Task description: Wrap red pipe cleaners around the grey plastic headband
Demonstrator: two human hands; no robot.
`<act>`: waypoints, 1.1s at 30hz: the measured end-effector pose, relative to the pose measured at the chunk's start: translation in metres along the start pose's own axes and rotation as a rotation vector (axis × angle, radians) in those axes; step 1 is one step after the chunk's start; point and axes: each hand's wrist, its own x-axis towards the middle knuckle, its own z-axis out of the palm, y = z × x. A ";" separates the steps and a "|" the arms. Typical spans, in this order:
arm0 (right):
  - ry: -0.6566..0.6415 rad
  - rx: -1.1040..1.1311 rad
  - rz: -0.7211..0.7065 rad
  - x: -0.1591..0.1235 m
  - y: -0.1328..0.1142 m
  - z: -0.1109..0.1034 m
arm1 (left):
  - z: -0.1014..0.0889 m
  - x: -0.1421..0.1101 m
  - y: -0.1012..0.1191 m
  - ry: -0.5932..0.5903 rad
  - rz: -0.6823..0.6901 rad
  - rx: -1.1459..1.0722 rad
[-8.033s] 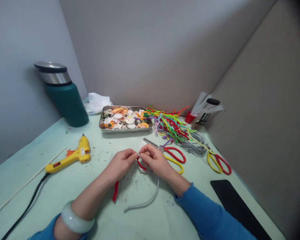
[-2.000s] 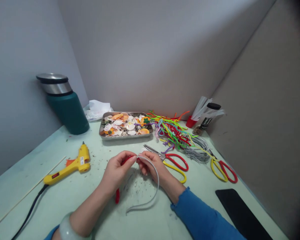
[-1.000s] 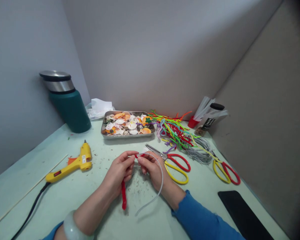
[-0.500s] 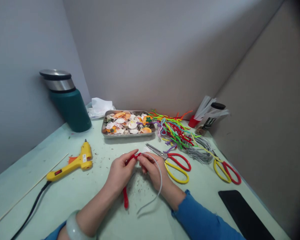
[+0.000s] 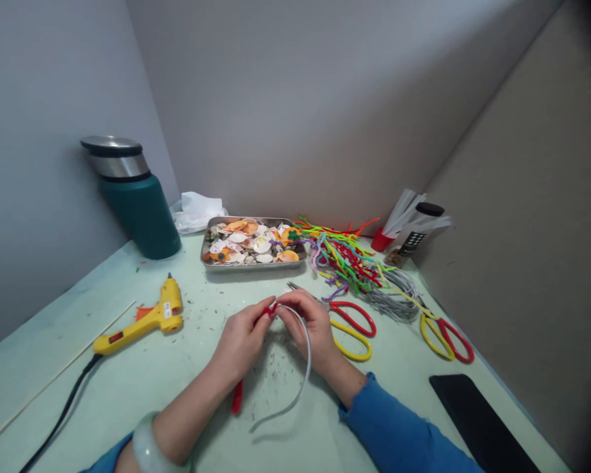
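Observation:
My left hand pinches a fuzzy red pipe cleaner, whose free end hangs below the palm. Its other end shows as a small red bend at the fingertips. Close against it, my right hand is closed on a thin grey cord, which curves down toward me and ends over the table. Red and grey meet between the two sets of fingertips; how they are joined is hidden. Just beyond my right hand lie scissors with one red and one yellow handle, their blades partly covered by that hand.
A yellow glue gun and a thin stick lie left. Behind are a green bottle and a metal tray of shells. Pipe cleaners, coiled grey cord, second scissors and a black flat object lie right.
My hands have stayed together, shifting the red pipe cleaner and grey cord in the fingertips. Since half a second ago the right fingers have lifted slightly and both hanging ends have swung left.

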 end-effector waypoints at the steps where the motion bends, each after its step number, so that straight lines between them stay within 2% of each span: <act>1: -0.007 -0.049 -0.056 0.000 -0.003 -0.001 | 0.000 0.000 0.000 -0.012 0.020 0.005; 3: -0.007 -0.103 -0.130 0.001 -0.008 -0.001 | 0.001 -0.001 -0.001 -0.025 0.043 0.013; 6: -0.001 -0.125 -0.163 0.001 -0.011 -0.001 | 0.001 -0.002 -0.001 -0.038 0.051 0.020; 11: 0.007 -0.146 -0.174 0.000 -0.009 -0.001 | -0.002 -0.003 0.004 -0.061 0.070 0.014; 15: -0.001 -0.140 -0.152 -0.001 -0.010 -0.002 | -0.003 -0.001 0.007 -0.104 0.055 -0.105; 22: 0.018 -0.156 -0.127 0.000 -0.012 -0.003 | 0.001 -0.001 0.006 -0.077 -0.113 -0.323; 27: -0.011 -0.147 -0.116 -0.001 -0.010 -0.002 | -0.003 -0.001 0.009 -0.037 -0.036 -0.193; 33: -0.017 -0.124 -0.070 -0.001 -0.009 0.000 | -0.004 -0.002 0.009 -0.055 -0.009 -0.068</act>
